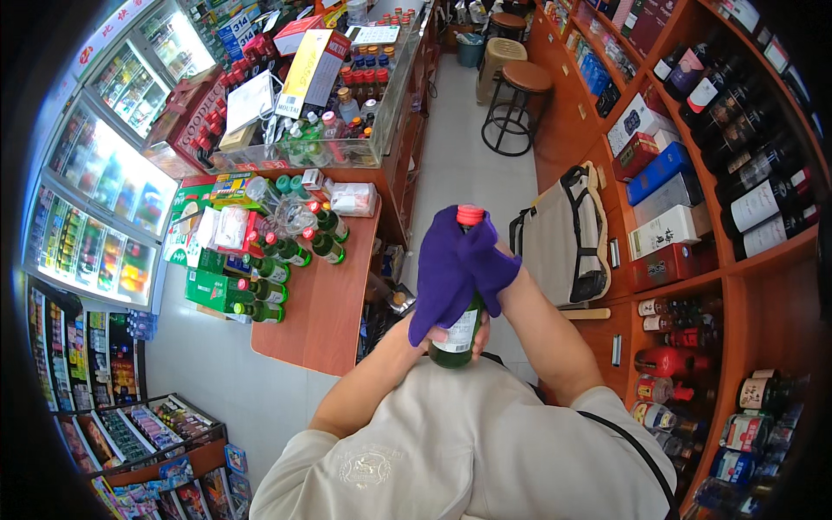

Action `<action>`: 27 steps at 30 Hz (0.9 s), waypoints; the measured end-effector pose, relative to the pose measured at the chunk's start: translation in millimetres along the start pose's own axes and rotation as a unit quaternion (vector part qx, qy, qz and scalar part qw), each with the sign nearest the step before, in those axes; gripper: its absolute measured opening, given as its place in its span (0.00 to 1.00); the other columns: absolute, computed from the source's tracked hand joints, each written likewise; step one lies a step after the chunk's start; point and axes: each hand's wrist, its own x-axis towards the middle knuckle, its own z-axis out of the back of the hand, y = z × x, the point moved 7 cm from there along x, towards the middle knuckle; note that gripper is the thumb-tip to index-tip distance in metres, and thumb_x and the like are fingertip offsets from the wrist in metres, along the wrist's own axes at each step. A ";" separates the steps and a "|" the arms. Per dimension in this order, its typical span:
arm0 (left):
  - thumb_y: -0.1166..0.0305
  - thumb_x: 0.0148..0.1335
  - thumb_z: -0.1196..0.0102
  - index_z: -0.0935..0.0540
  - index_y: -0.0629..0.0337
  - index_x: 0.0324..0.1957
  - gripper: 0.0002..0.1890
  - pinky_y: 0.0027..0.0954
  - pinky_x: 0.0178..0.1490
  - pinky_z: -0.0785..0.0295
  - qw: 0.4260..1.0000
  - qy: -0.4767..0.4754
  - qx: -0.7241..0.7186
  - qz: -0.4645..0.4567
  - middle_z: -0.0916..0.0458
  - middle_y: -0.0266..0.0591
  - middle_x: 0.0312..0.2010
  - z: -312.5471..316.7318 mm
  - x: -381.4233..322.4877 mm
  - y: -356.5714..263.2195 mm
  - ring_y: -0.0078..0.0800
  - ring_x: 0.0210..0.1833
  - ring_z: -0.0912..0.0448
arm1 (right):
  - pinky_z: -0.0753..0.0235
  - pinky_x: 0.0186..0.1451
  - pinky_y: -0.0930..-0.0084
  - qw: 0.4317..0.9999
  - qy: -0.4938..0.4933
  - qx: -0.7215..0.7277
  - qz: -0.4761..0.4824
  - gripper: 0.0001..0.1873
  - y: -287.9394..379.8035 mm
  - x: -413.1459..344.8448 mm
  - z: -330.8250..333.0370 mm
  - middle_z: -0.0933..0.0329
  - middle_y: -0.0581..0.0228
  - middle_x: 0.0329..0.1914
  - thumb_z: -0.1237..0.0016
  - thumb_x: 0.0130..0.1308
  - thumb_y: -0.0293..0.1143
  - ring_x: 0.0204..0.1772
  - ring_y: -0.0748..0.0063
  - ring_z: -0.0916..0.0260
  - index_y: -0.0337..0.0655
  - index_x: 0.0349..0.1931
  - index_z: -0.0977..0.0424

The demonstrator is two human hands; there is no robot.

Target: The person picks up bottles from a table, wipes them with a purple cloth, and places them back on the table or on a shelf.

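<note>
A green glass bottle [458, 356] with a red cap [470, 215] stands upright, slightly tilted, in front of my chest. My left hand [438, 335] grips its lower part, with fingertips showing on both sides of the white label [463, 331]. A purple cloth [448, 273] wraps the neck and upper body of the bottle, leaving the cap bare. My right hand [504, 248] holds the cloth against the bottle near the neck; its fingers are mostly hidden under the fabric.
Several capped green bottles [270, 270] stand on a brown wooden table [318, 312] at the left. Behind it is a glass-walled counter [351, 153] crowded with bottles. A folding chair [559, 234], a round stool [526, 77] and bottle shelves [699, 286] line the right.
</note>
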 end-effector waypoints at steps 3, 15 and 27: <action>0.71 0.33 0.29 0.26 0.64 0.49 0.34 0.40 0.45 0.20 0.932 -0.295 0.207 -0.039 0.18 0.48 0.37 -9.5 -10.7 -38.7 0.41 0.38 0.17 | 0.27 0.34 0.79 0.991 -0.102 -0.082 0.025 0.05 37.6 -2.8 -0.7 0.26 0.77 0.27 0.43 0.64 0.29 0.31 0.84 0.29 0.40 0.32 0.24; 0.75 0.57 0.37 0.25 0.63 0.55 0.23 0.33 0.53 0.25 0.803 -0.354 0.467 -0.110 0.18 0.41 0.47 29.7 -30.3 -48.8 0.27 0.48 0.22 | 0.23 0.37 0.74 0.994 -0.079 -0.038 0.071 0.07 28.8 4.8 -1.8 0.20 0.69 0.31 0.41 0.57 0.19 0.33 0.77 0.23 0.38 0.34 0.23; 0.66 0.45 0.34 0.26 0.68 0.50 0.29 0.44 0.44 0.21 0.995 0.023 -0.095 -0.019 0.23 0.50 0.36 -14.1 -10.0 -11.9 0.42 0.36 0.22 | 0.22 0.47 0.73 0.958 -0.087 -0.194 0.191 0.11 40.3 15.9 3.0 0.19 0.64 0.41 0.43 0.63 0.26 0.40 0.71 0.22 0.36 0.44 0.23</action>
